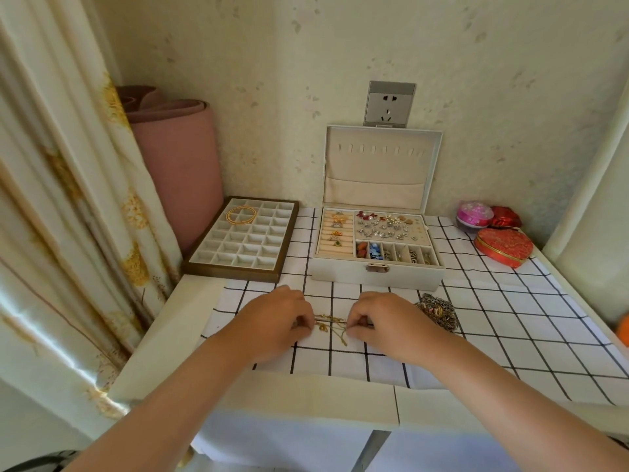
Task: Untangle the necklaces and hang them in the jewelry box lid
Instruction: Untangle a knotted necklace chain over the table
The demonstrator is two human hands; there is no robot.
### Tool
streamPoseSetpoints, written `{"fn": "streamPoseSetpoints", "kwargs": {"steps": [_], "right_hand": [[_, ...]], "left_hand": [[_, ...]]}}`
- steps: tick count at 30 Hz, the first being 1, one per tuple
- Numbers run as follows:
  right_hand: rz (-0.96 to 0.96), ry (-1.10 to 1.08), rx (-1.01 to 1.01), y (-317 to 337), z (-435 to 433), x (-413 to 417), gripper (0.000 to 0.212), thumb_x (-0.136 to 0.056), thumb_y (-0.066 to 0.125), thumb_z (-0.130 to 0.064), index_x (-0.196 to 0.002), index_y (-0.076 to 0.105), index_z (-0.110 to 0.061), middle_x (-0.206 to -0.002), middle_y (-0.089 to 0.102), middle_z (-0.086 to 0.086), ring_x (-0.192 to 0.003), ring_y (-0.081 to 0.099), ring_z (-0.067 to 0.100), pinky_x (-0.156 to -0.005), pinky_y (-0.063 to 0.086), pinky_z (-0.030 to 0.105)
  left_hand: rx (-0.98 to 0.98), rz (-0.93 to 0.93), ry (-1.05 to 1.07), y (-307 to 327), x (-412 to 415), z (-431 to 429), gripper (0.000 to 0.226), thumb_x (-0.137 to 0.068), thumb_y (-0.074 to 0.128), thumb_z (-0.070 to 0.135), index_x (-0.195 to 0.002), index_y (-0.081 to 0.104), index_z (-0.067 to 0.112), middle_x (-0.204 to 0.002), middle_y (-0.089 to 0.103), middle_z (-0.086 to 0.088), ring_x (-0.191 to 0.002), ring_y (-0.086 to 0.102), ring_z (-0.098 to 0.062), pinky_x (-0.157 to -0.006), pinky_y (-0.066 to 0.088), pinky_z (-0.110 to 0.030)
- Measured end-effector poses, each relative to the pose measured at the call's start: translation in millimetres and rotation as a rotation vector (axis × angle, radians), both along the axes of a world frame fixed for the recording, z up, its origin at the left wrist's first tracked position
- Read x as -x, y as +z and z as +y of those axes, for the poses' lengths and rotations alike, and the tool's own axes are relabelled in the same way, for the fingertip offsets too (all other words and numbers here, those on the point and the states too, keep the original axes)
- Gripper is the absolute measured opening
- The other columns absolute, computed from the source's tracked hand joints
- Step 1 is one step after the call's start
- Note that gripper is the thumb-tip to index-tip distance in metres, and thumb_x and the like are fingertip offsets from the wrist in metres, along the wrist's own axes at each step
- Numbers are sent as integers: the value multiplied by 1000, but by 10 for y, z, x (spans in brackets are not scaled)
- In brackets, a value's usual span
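Gold fine-link necklace chains [332, 324] lie knotted on the white cloth with black grid lines [493, 318], close to the near table edge.

Findings, left to right:
- Brown-framed tray of small grey compartments [231, 271] sits at the far left, a coil of gold bangles [241, 215] in its rear cells.
- Left hand [272, 321] rests on the cloth, fingers curled, fingertips pinching the left end of the gold knot.
- The knot fills the gap between the hands. Its taut strand runs left to right, parallel to the table edge; loose loops trail toward the person.
- Right hand [384, 325] mirrors the left, fingers curled and pinching the right end.
- White jewelry box [374, 277] stands just beyond the hands, its cream-lined lid [374, 192] upright against the wall. The row of hooks [381, 150] near the lid's top appears bare.
- Heap of darker grey and gold chains [437, 311] lies just beside the right hand, untouched.

Assessment: untangling is under way and nothing is hung yet. Both hands are equally near the knot and neither is free. Pulling along the strand's left-right axis may tighten the knot; loosening probably means working across it. A freed chain must travel away from the person and upward to the hooks, and the right hand seems marginally better placed
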State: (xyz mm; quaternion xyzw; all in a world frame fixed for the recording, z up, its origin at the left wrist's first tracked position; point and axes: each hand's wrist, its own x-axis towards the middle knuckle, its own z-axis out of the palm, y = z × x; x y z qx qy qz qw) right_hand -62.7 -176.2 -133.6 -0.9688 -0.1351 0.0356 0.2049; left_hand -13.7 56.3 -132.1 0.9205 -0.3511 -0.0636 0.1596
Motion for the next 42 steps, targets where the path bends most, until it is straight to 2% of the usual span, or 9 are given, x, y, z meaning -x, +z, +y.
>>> {"fn": "streamPoseSetpoints", "kwargs": {"steps": [6,9,13,17,22,24,28,35,42], "right_hand": [[58,44,87,33,-77,3,9,-95,62,-34,-96,70,-29,-94,58,-16,-88,55,4,-80,47,24],[60,50,92,44,-79,8,8,-94,63,-34,-94,70,-30,-94,59,-15,-87,56,4,-80,49,25],[54,47,91,44,-82,19,7,-93,64,-34,-92,69,-30,-94,59,-15,-86,56,3,-80,51,28],[61,30,93,50,-84,28,8,-92,63,-32,-91,70,-28,-93,58,-14,-85,57,4,-79,51,28],[35,15,74,39,3,38,4,-89,65,-35,-90,68,-32,-96,57,-14,-87,57,3,-81,51,28],[36,21,50,40,47,33,5,-89,68,-36,-91,70,-32,-95,57,-14,-87,57,3,-81,50,28],[70,16,68,58,50,6,11,-92,66,-37,-94,73,-28,-94,57,-15,-89,56,6,-82,48,29],[121,19,130,53,20,17,18,-103,51,-35,-105,66,-25,-105,53,-15,-99,55,11,-89,47,31],[210,20,180,155,-41,53,14,-101,53,-31,-100,65,-24,-105,55,-12,-95,56,11,-88,48,31]], "left_hand": [[-57,103,36,62,10,94,24,-96,57,18,-106,62,40,-94,64,15,-83,58,-5,-75,48,-17],[-99,84,36,83,7,76,24,-97,56,19,-108,67,37,-102,65,16,-89,59,-3,-79,48,-18],[-206,95,36,128,2,45,23,-96,58,13,-92,72,30,-97,58,17,-94,60,-10,-79,46,-21],[-327,69,66,200,15,110,30,-90,56,7,-84,72,31,-102,63,14,-95,61,-11,-81,50,-26],[-96,-41,111,132,153,-5,8,-90,57,35,-95,63,35,-94,59,17,-91,55,-6,-75,40,-24],[-61,-61,93,65,187,-87,15,-92,59,46,-101,63,35,-98,59,16,-96,54,-6,-77,40,-24],[-95,-25,72,26,162,-121,19,-98,56,40,-106,67,27,-106,62,11,-101,52,-9,-81,42,-25],[-38,96,61,53,118,-25,11,-101,53,27,-100,63,21,-103,58,9,-102,46,-7,-89,40,-22],[-111,250,38,109,138,37,12,-101,50,25,-97,61,22,-95,58,10,-91,56,-12,-79,45,-25]]}}
